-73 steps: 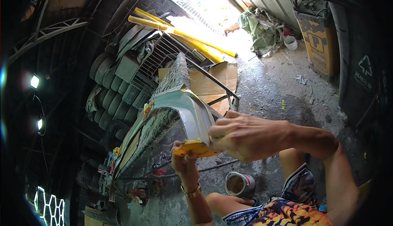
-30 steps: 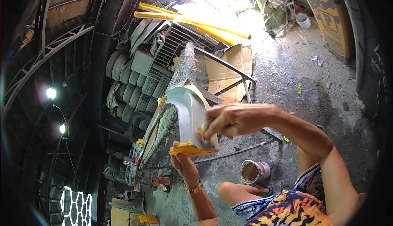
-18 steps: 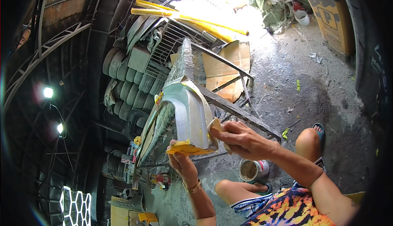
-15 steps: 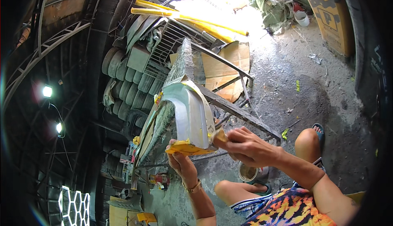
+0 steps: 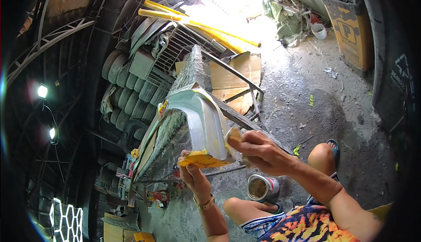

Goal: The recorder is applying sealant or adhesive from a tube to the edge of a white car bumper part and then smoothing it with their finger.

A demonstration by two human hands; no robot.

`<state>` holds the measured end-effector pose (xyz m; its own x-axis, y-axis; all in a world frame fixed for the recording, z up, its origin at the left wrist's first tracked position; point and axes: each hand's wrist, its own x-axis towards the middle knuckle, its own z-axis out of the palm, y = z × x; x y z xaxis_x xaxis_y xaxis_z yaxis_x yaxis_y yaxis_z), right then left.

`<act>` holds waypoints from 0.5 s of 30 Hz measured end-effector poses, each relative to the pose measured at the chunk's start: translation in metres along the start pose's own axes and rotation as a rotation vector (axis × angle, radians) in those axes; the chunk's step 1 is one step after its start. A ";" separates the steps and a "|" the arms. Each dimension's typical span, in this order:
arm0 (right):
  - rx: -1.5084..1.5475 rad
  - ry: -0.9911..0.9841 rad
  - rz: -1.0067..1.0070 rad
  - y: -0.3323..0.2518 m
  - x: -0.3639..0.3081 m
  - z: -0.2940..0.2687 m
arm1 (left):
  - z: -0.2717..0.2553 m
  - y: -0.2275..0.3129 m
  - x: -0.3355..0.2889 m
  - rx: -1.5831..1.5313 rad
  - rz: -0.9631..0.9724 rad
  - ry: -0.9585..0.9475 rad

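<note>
A curved grey panel (image 5: 203, 125), like part of a car bumper, lies along a narrow stand, its near end coated in yellow filler. My left hand (image 5: 195, 178) grips that yellow end from below, with the thumb underneath and fingers at its left corner. In my right hand (image 5: 265, 153) is a small tan pad (image 5: 234, 135), perhaps folded sandpaper, pinched between thumb and fingers. The pad is at the panel's right edge; whether it touches, I cannot tell. A watch (image 5: 205, 203) circles my left wrist.
An open tin (image 5: 262, 187) with brown residue stands on the floor below my right hand. The metal-framed stand (image 5: 237, 115) runs away from me. Beyond it are flattened cardboard (image 5: 237, 77), yellow poles (image 5: 210, 28) and stacked tyres (image 5: 131, 97). A bin (image 5: 351, 35) stands far right.
My right hand has moved the pad slightly up along the panel's right edge. My left hand keeps its hold. The whole view has shifted a little, bringing more of the tin into sight.
</note>
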<state>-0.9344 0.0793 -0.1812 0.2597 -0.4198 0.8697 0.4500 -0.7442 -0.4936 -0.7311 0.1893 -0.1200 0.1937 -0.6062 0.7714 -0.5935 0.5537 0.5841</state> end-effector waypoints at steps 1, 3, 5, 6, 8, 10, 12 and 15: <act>-0.029 -0.031 -0.015 0.002 -0.002 0.005 | 0.002 0.001 0.003 0.011 0.003 -0.031; 0.009 -0.082 0.009 -0.012 -0.010 -0.001 | 0.001 0.001 0.004 0.023 0.009 -0.051; 0.019 -0.126 -0.034 -0.012 -0.015 -0.004 | -0.003 0.000 0.002 0.039 0.009 -0.039; 0.037 -0.079 -0.023 -0.012 -0.017 -0.005 | -0.002 -0.001 0.001 0.031 0.007 -0.036; 0.049 -0.039 -0.010 -0.009 -0.017 -0.001 | 0.002 0.001 -0.001 0.058 0.004 0.014; -0.014 0.027 -0.001 -0.002 -0.012 0.007 | 0.004 0.006 0.003 0.052 0.014 -0.044; -0.044 0.000 -0.004 0.000 -0.011 0.011 | 0.008 0.010 0.006 0.044 0.025 -0.100; 0.007 0.038 0.003 0.009 -0.010 0.017 | 0.011 0.012 0.007 0.020 -0.007 -0.111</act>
<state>-0.9188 0.0855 -0.1939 0.2282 -0.4418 0.8676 0.4549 -0.7395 -0.4962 -0.7455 0.1858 -0.1100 0.1108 -0.6699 0.7341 -0.6083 0.5384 0.5832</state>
